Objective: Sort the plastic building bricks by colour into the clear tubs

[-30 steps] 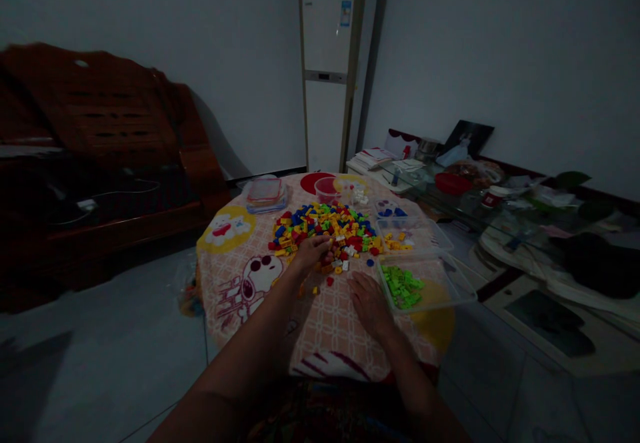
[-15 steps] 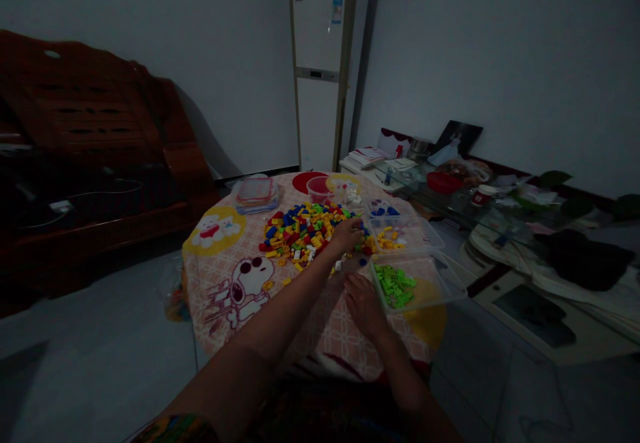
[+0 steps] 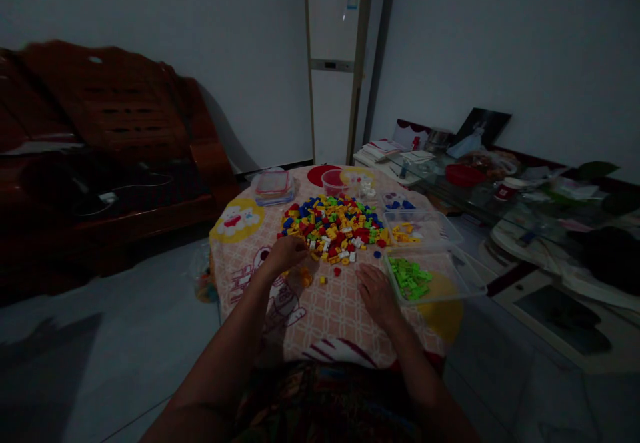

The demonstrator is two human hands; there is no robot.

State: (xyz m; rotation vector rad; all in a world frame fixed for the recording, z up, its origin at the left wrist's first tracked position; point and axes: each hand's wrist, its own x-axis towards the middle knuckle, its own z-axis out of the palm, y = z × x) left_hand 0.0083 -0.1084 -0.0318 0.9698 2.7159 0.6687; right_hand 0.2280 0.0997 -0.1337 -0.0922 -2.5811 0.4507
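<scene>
A heap of small toy building bricks (image 3: 335, 222), mixed red, yellow, blue, green and white, lies mid-table. At the heap's near left edge is my left hand (image 3: 287, 255), its fingers drawn together; what they hold, if anything, is hidden. My right hand (image 3: 375, 293) rests on the tablecloth with its fingers stretched out, holding nothing visible. Just right of it stands a clear plastic box (image 3: 453, 290) with light green bricks (image 3: 411, 278). A red brick (image 3: 337, 272) and a yellow brick (image 3: 323, 281) lie loose between my hands.
Behind the green bricks' box stand a clear box (image 3: 445, 228) with yellow pieces and a smaller tray (image 3: 384, 206) with blue ones. A round clear tub (image 3: 333, 182) and stacked lids (image 3: 274, 188) sit at the back. A glass-topped cabinet (image 3: 430, 180) stands right, a wooden bench (image 3: 125, 123) left.
My left hand has moved from the heap's right side to its near left edge. My right hand stays beside the green bricks' box. The view has shifted slightly left.
</scene>
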